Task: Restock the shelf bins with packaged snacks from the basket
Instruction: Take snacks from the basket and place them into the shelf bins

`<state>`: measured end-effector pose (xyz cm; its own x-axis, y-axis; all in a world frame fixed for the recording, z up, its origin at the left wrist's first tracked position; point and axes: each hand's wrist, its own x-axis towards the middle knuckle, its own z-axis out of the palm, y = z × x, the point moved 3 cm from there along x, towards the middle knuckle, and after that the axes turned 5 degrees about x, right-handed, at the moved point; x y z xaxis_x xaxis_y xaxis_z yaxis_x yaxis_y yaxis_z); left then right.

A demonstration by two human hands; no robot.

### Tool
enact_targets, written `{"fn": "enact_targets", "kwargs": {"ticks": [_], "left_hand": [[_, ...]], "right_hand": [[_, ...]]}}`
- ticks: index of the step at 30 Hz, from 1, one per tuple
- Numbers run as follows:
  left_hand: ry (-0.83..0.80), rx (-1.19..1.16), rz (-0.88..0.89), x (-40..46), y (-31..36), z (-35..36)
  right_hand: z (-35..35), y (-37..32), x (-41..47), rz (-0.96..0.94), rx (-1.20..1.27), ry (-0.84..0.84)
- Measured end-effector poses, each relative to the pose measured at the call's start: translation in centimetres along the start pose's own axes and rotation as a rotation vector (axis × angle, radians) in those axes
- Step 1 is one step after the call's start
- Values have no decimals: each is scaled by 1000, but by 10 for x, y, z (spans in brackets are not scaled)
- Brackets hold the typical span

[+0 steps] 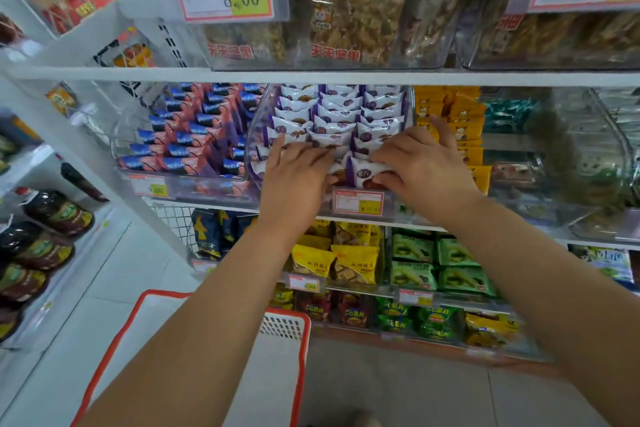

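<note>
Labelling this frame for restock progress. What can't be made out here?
- Basket contents: head view, both forearms cover most of it and the bottom edge cuts it off.
- Front packets of the white-and-purple bin: covered by the left hand and right hand, so neither grip can be told.
- Bin price tag: print too small and blurred.
- Right-side bins: blurred, contents unclear.

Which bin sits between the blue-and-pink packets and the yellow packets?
In the head view, the clear bin of white-and-purple packets; both hands work at its front.
</note>
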<state>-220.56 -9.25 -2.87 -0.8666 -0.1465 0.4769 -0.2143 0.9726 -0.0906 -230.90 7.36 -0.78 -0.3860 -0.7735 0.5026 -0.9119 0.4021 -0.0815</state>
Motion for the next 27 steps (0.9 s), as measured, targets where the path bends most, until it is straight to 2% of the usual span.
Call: {"fn": "enact_targets", "kwargs": {"ticks": [6,11,22,27], "left_hand": [[-50,9,159,18,-13,-8],[-129,20,235,16,-13,-10],[-98,47,246,11,-9,-12],[-147,25,236,1,10,-11]], "right_hand": [[6,2,-5,79,2,49],[15,-4,-16,55,-45,101],[16,-1,-4,-89,-108,69],[16,-2,-5,-135,-121,59]]}}
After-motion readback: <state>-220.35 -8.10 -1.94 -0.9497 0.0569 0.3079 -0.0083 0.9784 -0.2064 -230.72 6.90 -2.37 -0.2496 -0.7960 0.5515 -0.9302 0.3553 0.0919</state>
